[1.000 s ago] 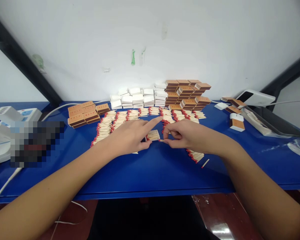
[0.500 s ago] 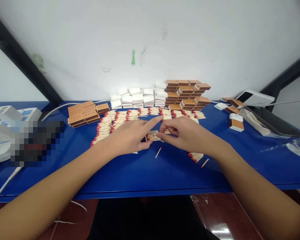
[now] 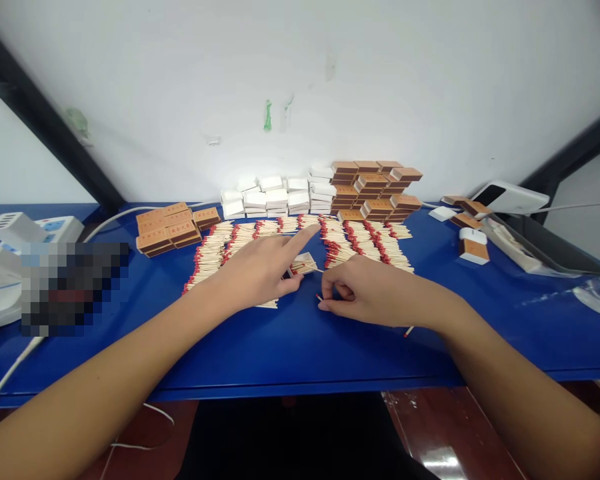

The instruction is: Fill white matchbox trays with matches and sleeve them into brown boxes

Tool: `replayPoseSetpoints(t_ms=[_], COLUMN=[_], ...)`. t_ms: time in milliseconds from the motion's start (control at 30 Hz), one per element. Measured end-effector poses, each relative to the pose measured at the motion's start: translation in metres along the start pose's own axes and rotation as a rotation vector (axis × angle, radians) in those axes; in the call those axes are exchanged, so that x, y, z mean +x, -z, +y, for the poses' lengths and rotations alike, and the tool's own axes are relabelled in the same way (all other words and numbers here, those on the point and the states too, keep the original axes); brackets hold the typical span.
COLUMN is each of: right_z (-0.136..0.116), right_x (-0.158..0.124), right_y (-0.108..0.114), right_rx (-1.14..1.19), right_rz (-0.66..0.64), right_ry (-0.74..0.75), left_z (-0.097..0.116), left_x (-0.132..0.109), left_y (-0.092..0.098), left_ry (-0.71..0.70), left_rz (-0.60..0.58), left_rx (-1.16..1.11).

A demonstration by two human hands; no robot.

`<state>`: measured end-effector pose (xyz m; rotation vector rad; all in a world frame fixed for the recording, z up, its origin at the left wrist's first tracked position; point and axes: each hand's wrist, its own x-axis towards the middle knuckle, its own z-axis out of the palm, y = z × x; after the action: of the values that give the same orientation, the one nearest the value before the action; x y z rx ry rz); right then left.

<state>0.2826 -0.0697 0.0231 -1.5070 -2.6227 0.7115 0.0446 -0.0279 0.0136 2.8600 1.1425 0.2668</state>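
My left hand [image 3: 267, 270] grips a small open matchbox tray [image 3: 305, 261] that has some matches in it; its index finger stretches out above the tray. Just right of the tray, my right hand [image 3: 353, 288] is pinched low over the blue table, with the red tip of a match [image 3: 319, 297] showing at its thumb and finger. Rows of red-headed matches [image 3: 209, 257] lie behind and beside both hands. Another loose match [image 3: 409, 331] shows below my right hand.
White trays [image 3: 275, 199] and brown matchbox sleeves [image 3: 373, 190] are stacked along the wall. More brown boxes [image 3: 167, 228] lie at the left, near a power strip [image 3: 63, 230]. On the right are a white device [image 3: 510, 200], a few boxes and a dark case [image 3: 545, 247].
My right hand has moved away from the tray, down toward the front, onto the loose match on the table. My left hand stays at the tray, nearly still.
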Motion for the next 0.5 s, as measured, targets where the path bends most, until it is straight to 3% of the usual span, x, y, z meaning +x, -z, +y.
replayPoseSetpoints(t_ms=[200, 367, 500], right_z=[0.011, 0.015, 0.015], right_x=[0.003, 0.015, 0.023], right_y=[0.005, 0.003, -0.005], right_rx=[0.060, 0.046, -0.037], right_rz=[-0.013, 0.309, 0.374], right_ry=[0.055, 0.082, 0.093], left_z=[-0.003, 0.001, 0.004], left_x=[0.000, 0.002, 0.002], left_y=[-0.001, -0.002, -0.002], left_ry=[0.024, 0.016, 0.008], left_rz=[0.028, 0.009, -0.023], left_rx=[-0.038, -0.034, -0.060])
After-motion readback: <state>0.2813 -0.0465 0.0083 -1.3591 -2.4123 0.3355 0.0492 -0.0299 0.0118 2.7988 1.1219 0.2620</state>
